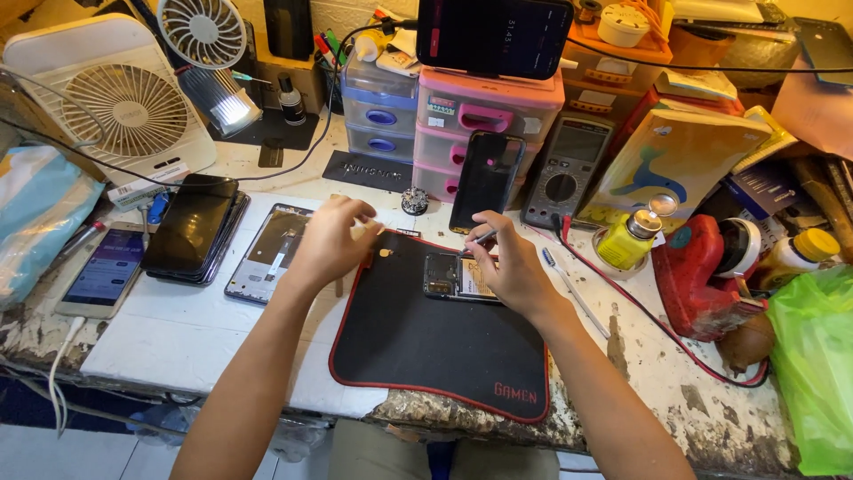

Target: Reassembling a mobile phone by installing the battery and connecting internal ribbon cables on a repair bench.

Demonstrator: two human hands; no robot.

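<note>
**Hands over the opened phone**

While our right hand (515,271) pinches a thin tool (480,238), its tip sits at the opened phone (453,276) lying mid-mat (426,356). Our left hand (330,238) hovers at nine o'clock from the phone, fingers curled loosely, holding nothing we can see. A frame (267,253) lies further left.

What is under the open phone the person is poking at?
The opened phone lies on a black mat with red edging. The right hand covers its right part, so that part cannot be seen.
</note>
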